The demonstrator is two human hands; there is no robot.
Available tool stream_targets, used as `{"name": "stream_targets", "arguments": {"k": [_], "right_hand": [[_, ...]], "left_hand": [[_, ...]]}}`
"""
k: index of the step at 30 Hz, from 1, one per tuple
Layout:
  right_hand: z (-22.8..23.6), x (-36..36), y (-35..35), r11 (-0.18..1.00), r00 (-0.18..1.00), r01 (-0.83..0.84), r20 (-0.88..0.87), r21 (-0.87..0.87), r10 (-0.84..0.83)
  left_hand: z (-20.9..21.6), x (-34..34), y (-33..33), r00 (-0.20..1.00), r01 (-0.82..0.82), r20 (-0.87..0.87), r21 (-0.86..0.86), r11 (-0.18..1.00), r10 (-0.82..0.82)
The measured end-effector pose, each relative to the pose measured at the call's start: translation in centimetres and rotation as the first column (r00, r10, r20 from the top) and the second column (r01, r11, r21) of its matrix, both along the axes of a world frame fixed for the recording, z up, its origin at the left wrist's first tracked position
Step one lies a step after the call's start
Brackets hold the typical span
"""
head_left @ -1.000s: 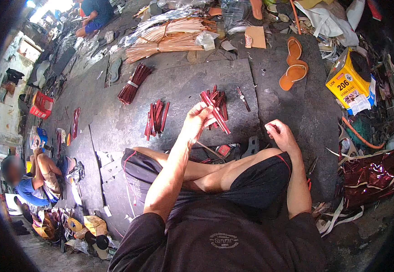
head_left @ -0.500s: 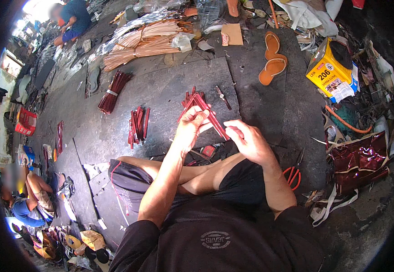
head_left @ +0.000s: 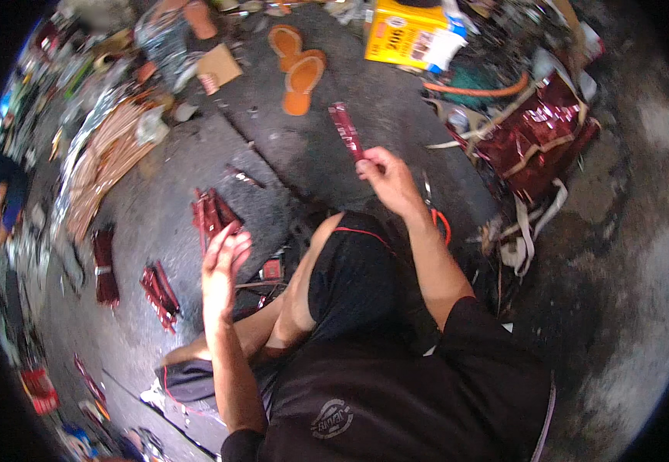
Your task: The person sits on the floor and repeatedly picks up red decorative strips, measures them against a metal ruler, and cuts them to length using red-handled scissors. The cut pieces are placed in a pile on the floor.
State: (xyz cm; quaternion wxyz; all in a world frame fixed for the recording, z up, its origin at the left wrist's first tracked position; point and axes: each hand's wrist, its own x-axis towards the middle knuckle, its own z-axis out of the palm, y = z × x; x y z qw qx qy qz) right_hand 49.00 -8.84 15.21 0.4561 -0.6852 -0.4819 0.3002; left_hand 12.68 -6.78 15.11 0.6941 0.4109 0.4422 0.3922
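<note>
Out to the right, my right hand pinches the lower end of a flat, shiny dark red strip, which points away from me above the dark floor. My left hand holds nothing that I can see, its fingers loosely apart. It is beside the near end of a pile of dark red strips; whether it touches them I cannot tell. A smaller group of red strips lies farther left, near a darker bundle with a pale band round it.
A wristwatch lies beyond the strips. Brown sandals and a yellow box are at the back. Scissors with orange-red handles lie by my right forearm, near crumpled shiny red sheeting. Tan strips are heaped at the left.
My view has swung to the right. My hands have moved apart: the left has let go of the red strips, and the right, empty before, now holds a strip off to the right.
</note>
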Motion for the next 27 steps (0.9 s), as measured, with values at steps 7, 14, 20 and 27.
{"name": "stream_targets", "arguments": {"k": [7,14,20,27], "right_hand": [[-9.8,18.2,-16.1,0.748,0.776,0.619,0.336,-0.240,-0.535],[-11.4,18.7,-20.2,0.617,0.683,0.725,0.199,-0.306,-0.703],[-12.1,19.4,-20.4,0.638,0.643,0.761,0.264,-0.115,-0.719],[-11.8,21.1,-21.8,0.573,0.584,0.807,0.349,-0.147,-0.733]], "left_hand": [[-6.0,-7.0,-2.4,0.998,-0.068,-0.014,-0.154,0.986,0.066],[-6.6,-7.5,-2.7,0.996,-0.093,-0.004,-0.185,0.978,0.094],[-6.7,-7.2,-2.6,0.997,-0.069,0.023,-0.182,0.981,0.074],[-7.2,-7.7,-2.9,0.994,-0.079,0.052,-0.210,0.975,0.092]]}}
